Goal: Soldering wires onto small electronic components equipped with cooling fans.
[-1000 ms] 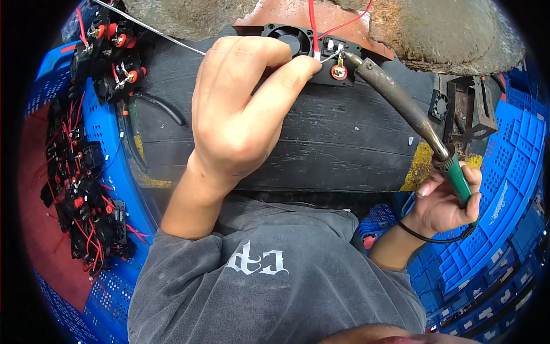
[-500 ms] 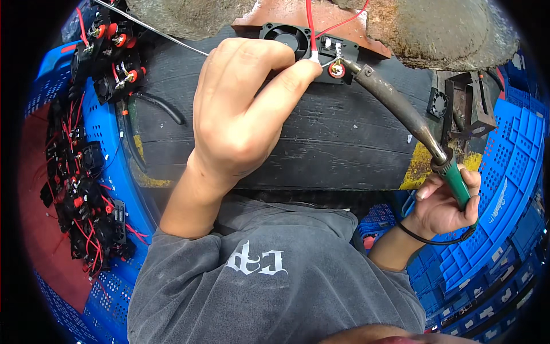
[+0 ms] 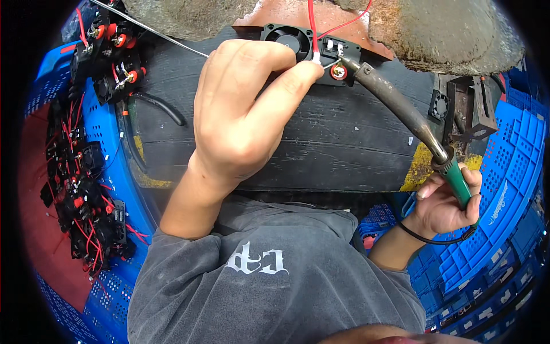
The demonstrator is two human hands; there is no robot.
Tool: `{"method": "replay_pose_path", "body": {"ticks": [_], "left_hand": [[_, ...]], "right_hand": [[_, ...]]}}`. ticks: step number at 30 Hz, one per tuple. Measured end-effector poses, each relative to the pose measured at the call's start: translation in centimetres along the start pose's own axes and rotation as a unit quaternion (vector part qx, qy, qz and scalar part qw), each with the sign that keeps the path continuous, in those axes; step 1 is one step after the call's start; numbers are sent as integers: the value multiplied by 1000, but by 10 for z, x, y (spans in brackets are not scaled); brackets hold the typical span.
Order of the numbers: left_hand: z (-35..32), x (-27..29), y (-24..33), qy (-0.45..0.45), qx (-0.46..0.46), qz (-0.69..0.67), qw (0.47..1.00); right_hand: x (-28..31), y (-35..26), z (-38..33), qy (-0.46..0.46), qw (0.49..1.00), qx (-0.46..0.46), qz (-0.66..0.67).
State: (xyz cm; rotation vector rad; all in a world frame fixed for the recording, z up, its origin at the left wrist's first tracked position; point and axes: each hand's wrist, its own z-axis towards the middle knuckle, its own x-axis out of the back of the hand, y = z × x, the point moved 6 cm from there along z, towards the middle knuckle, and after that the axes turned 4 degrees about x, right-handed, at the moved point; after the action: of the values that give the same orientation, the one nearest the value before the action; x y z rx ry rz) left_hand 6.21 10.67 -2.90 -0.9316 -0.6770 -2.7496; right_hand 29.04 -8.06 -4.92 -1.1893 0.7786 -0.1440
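Observation:
My left hand (image 3: 246, 109) is closed in a pinch at the black fan panel (image 3: 321, 80). From its fingertips a short piece of thin grey solder wire (image 3: 331, 65) sticks out toward the panel's terminals. A thick red wire (image 3: 314, 34) comes down to the same fingertips, its pale end touching or just beside them. My right hand (image 3: 450, 200) grips the green handle of a soldering iron (image 3: 401, 106). The iron's tip meets the metal terminals, just above a red round socket (image 3: 338, 71). A round fan (image 3: 286, 40) sits in the panel, partly behind my left fingers.
A silver strand (image 3: 149, 28) runs from upper left to behind my left hand. Black-handled pliers (image 3: 160, 108) lie left on the dark bench (image 3: 344, 149). Wired fan panels (image 3: 86, 195) are heaped at left. A metal bracket (image 3: 475, 109) and blue crates (image 3: 510, 160) stand right.
The panel, the iron and the bench sit very slightly further right in the picture. Both hands keep their holds, and the iron's tip stays at the terminals.

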Motion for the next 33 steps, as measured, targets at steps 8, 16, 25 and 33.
{"method": "replay_pose_path", "body": {"ticks": [8,16,25,33], "left_hand": [[2,-1,-3,-4,13,14,1000],[4,-2,-4,1,8,13,1000],[3,-2,-4,3,8,7,1000],[2,-2,-6,3,5,9,1000]], "right_hand": [[-3,1,3,-10,1000,-3,13],[-4,2,5,-10,1000,-8,13],[-5,0,6,-26,1000,-8,8],[-5,1,6,-15,1000,-2,4]]}}
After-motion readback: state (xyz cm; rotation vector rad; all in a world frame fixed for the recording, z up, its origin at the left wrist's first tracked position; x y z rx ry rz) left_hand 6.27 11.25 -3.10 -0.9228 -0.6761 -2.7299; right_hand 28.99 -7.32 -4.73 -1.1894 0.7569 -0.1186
